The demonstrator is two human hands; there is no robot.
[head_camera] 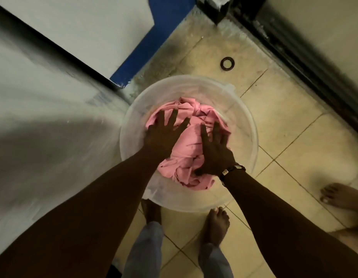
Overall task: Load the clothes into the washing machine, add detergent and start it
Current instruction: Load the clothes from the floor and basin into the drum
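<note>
A crumpled pink cloth [189, 149] lies in a round translucent plastic basin [244, 125] on the tiled floor. My left hand [164, 133] rests flat on the cloth's left side, fingers spread apart. My right hand [215, 149] lies flat on the cloth's right side, fingers also spread, with a dark watch on the wrist. Neither hand grips the cloth. A white washing machine [43, 121] fills the left of the view, blurred.
My bare feet [217, 223] stand at the basin's near rim. Another person's bare foot [334, 194] is on the tiles at right. A round floor drain [227, 63] lies beyond the basin. A dark door track [306, 57] runs along the right, a blue-edged wall behind.
</note>
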